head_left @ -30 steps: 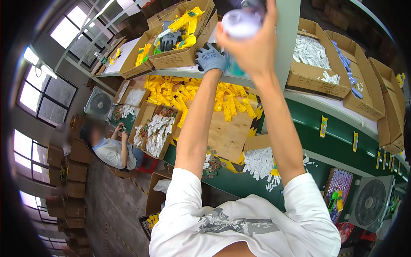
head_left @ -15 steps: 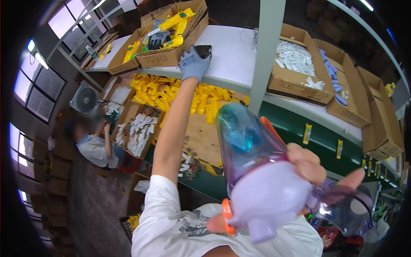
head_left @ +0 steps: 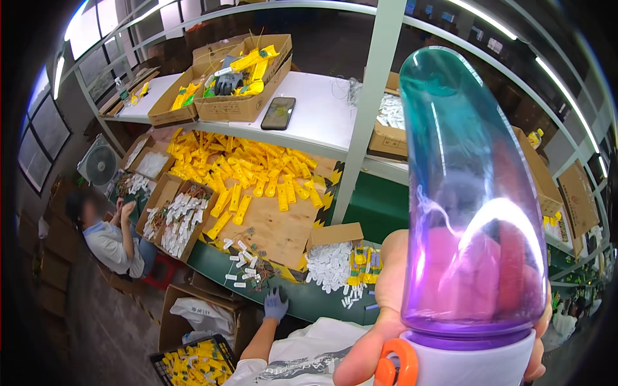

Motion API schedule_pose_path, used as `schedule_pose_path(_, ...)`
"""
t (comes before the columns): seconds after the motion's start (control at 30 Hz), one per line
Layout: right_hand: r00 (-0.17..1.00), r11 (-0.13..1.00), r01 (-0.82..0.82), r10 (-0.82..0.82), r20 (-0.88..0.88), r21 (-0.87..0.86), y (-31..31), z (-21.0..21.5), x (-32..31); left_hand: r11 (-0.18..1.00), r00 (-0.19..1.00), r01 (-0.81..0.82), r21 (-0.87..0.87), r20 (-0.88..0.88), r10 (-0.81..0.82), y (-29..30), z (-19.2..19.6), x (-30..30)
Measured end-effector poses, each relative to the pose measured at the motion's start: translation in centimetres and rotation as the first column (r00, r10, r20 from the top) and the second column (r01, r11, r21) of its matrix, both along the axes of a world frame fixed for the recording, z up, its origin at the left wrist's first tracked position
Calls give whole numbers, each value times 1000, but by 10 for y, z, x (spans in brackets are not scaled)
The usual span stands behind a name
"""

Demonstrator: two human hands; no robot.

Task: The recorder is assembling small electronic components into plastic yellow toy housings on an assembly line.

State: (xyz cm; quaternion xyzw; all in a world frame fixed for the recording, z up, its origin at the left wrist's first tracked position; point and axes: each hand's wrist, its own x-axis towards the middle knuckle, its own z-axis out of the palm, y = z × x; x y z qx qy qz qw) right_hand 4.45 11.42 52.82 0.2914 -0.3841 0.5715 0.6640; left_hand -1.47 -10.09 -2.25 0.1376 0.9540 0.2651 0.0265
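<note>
bottle: We hold a see-through water bottle [head_left: 473, 212] up close in front of us. It goes from teal at the tip to purple near the white part, and it has an orange loop [head_left: 394, 368].
right hand: Our right hand [head_left: 389, 309] is wrapped around the bottle from behind. Our fingers are closed on it, so it stays up and does not drop.
left hand: Our left hand [head_left: 275, 305] wears a blue-grey glove. It rests far down on the edge of the green worktop [head_left: 322, 302], well apart from the bottle. It looks flat, but it is too small to be sure, and we think it may be there to lean on.
worktop: Small white parts [head_left: 328, 264] lie in a heap near the left hand. Yellow plastic pieces [head_left: 248, 174] are spread on a wooden board [head_left: 280, 225], easy to reach.
shelf: A phone [head_left: 278, 113] and cardboard boxes [head_left: 241, 74] sit on the white shelf above.
other person: Someone sits at the left [head_left: 109, 235] by a fan [head_left: 100, 166].
</note>
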Motion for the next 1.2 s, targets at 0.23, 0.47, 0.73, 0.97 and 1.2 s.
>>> schedule_pose_path(0.23, 1000, 998, 8, -8, -2, 58, -24, 8, 7, 836, 893, 449, -315, 176, -413, -37, -28, 19)
schedule_pose_path(0.47, 999, 991, 40, -43, 20, 130, -70, 22, 9, 741, 763, 639, -209, 297, -574, -46, -27, -29)
schedule_pose_path(0.73, 993, 980, 62, -80, 91, 190, -138, 23, -2, 807, 722, 587, 59, 413, -556, -54, -46, -63)
schedule_pose_path(0.97, 980, 984, 110, -131, 149, 137, -179, 22, 9, 735, 662, 655, 177, 336, -670, -31, -84, -87)
schedule_pose_path(1.2, 963, 976, 213, -200, 182, -53, -207, -4, 18, 744, 638, 615, 262, 390, -664, -60, -106, -103)
